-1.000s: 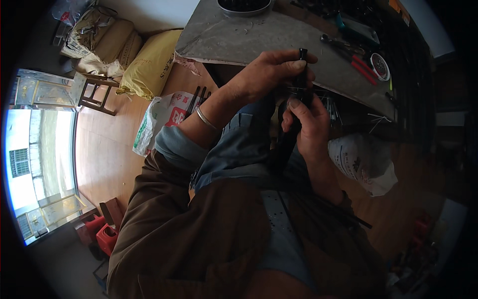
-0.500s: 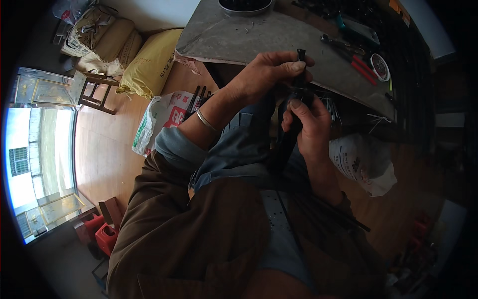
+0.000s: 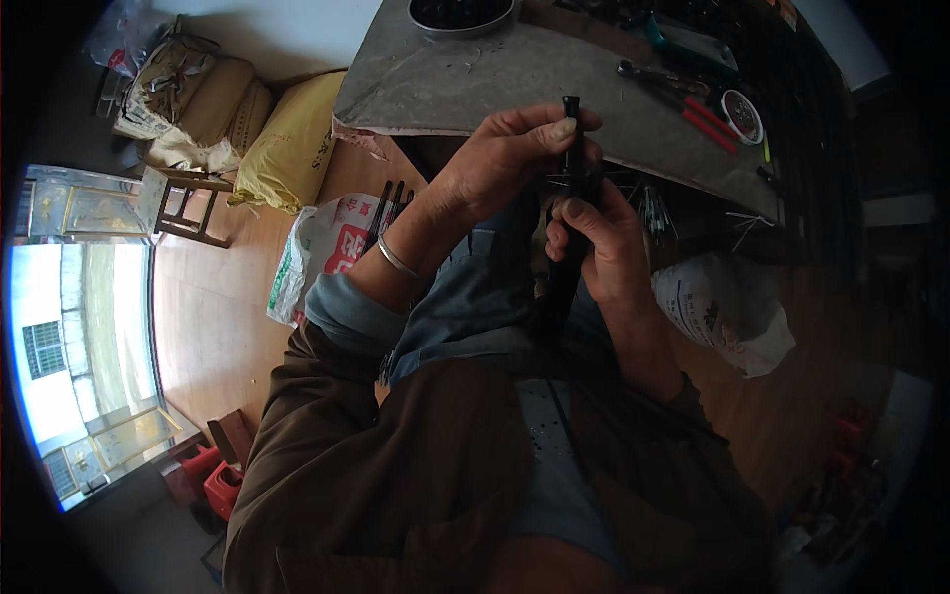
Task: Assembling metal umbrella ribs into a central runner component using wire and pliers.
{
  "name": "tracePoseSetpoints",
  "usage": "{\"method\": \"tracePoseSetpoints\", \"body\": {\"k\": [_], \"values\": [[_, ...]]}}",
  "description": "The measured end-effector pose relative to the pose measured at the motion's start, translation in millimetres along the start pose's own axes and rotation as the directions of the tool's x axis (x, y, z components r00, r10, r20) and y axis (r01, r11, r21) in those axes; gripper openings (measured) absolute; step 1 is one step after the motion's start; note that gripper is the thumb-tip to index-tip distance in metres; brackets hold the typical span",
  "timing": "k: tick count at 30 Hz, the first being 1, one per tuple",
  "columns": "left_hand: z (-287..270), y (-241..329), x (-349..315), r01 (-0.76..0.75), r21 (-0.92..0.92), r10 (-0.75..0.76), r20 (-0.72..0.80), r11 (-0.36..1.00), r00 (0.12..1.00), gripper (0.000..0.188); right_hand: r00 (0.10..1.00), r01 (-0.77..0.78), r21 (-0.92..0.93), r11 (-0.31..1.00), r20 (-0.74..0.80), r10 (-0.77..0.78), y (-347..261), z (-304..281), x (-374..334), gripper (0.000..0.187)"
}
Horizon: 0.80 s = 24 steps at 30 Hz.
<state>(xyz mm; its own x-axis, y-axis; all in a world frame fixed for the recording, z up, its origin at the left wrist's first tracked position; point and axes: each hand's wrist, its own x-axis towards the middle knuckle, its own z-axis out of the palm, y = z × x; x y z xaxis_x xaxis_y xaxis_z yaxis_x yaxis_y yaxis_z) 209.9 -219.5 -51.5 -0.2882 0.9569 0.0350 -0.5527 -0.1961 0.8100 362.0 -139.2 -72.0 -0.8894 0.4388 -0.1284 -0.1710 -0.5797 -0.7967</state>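
Observation:
Between the thumb and fingers of my left hand [image 3: 510, 158] is a slim black rod-like piece [image 3: 571, 103] with a flared end pointing up. Just below it, my right hand [image 3: 612, 243] is closed around a long dark piece [image 3: 562, 292] that runs down toward my lap. The two pieces line up end to end. Whether they are joined is hidden by my fingers and the dim light. Thin light wire-like lines show near the meeting point. A metal bangle [image 3: 396, 255] circles my left wrist.
The grey table [image 3: 406, 84] ahead bears a bowl [image 3: 463, 28] of black pieces, red-handled pliers [image 3: 711, 129] and a small round tub [image 3: 743, 117]. Thin rods [image 3: 653, 213] jut below its edge. A white bag [image 3: 727, 312] stands right; black rods [image 3: 388, 213] and a yellow sack [image 3: 287, 148] lie left.
The view has shifted slightly. Both hands keep their grips, and the black piece in my left hand now stands out more clearly above my fingers.

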Motion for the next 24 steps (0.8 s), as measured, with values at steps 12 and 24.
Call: {"method": "tracePoseSetpoints", "body": {"k": [12, 24], "values": [[21.2, -4.6, -29.1, 0.111, 0.326, -0.036, -0.227, 0.939, 0.973, 0.039, 0.996, 0.069, -0.079, 0.995, -0.049, -0.073, -5.0, 7.0, -5.2, 0.021], [26.9, -22.7, -32.3, -0.031, 0.291, 0.100, -0.226, 0.956, 0.969, 0.030, 0.994, 0.061, -0.510, 0.858, 0.110, -0.005, -17.2, -26.4, 2.5, 0.019]]}}
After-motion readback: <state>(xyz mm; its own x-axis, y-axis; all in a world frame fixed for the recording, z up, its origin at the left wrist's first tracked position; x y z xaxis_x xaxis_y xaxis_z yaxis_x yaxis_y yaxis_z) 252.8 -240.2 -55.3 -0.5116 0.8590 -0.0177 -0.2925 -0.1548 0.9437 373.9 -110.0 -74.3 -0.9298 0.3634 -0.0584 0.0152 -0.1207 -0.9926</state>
